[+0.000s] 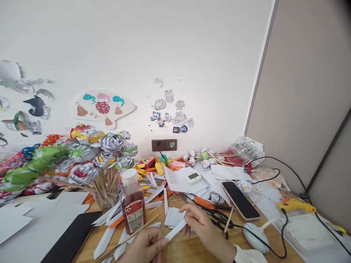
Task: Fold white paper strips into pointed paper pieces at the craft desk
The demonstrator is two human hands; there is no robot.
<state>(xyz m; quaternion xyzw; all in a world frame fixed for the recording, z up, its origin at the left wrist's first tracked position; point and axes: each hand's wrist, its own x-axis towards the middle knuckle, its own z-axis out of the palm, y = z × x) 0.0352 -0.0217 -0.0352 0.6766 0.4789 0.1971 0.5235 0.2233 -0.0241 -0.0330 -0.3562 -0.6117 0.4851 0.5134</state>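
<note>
My left hand and my right hand hold the two ends of a narrow white paper strip low over the wooden desk. A thin wooden skewer runs slantwise under my left hand; whether the hand grips it is unclear. Just behind my left hand stands a small bottle with dark red contents and a white cap. Folded white paper pieces lie between the hands and the bottle. Black-and-orange scissors lie right next to my right hand.
A glass of skewers with paper flowers stands at the left. A phone, a white mouse, a yellow glue gun and cables lie at the right. A dark tablet lies at the front left. Paper scraps cover the back.
</note>
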